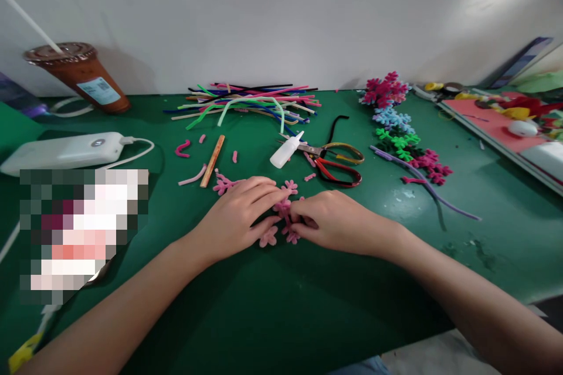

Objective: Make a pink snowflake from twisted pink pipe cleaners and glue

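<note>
Near the middle of the green table, a pink fuzzy pipe-cleaner piece (284,207) with several small lobed ends lies between my hands. My left hand (241,211) covers its left side, thumb and fingers closed on it. From the right, my right hand (328,220) pinches the same piece between thumb and curled fingers. More pink pipe cleaner (223,183) pokes out behind my left hand. Just beyond are a small white squeeze bottle (285,152) with a pointed tip, scissors (336,161) with red and yellowish handles, and a brown patterned stick (213,161).
Loose pipe cleaners (259,102) lie heaped along the wall. Coloured pipe-cleaner snowflake shapes (398,139) and a purple strand (440,194) are at right, beside a red board (475,120). On the left stand a drink cup (99,85), a white power bank (65,151) and a blurred-out device (83,228).
</note>
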`<act>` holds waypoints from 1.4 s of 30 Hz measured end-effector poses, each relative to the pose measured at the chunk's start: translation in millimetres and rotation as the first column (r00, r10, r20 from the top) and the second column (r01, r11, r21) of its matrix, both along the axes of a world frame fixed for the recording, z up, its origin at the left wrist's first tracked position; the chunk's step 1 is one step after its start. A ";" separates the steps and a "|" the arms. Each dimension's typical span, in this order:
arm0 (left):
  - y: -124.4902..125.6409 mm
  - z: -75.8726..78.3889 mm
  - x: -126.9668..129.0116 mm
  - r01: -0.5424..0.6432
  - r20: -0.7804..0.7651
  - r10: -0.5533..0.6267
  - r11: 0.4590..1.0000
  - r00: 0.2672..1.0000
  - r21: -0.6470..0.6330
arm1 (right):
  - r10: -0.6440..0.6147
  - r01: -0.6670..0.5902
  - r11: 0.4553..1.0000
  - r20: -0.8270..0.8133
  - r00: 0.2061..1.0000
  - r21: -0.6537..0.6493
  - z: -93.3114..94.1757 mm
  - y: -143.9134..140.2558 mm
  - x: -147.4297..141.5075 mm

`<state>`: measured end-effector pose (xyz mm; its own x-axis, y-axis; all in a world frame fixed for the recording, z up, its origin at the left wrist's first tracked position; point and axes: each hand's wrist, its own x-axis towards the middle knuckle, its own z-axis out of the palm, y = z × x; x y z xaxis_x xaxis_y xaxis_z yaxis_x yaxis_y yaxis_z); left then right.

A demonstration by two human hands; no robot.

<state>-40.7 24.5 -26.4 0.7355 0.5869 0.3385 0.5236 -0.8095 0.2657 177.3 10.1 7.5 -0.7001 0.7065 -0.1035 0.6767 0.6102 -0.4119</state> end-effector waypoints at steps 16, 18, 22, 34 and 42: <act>-0.1 -0.9 0.0 0.010 0.025 -0.009 0.998 1.000 -0.060 | -0.004 0.004 1.000 0.010 1.000 -0.013 -0.8 1.4 1.2; -0.1 -1.0 -0.2 0.015 0.020 -0.013 0.998 1.000 -0.054 | -0.006 0.007 1.000 0.008 1.000 -0.022 -0.2 2.2 2.0; 0.9 0.2 -1.3 0.007 0.035 -0.005 0.998 0.999 -0.057 | -0.002 0.002 0.999 -0.002 1.000 -0.037 0.7 3.1 3.3; 6.1 4.3 -7.9 -0.036 0.169 0.023 0.997 0.985 0.070 | -0.197 0.209 0.971 -0.103 0.975 0.114 11.3 11.6 13.2; 9.2 3.4 -11.5 -0.035 0.175 0.035 0.999 0.984 -0.006 | -0.121 0.163 0.982 -0.342 0.932 0.098 -6.1 22.5 14.4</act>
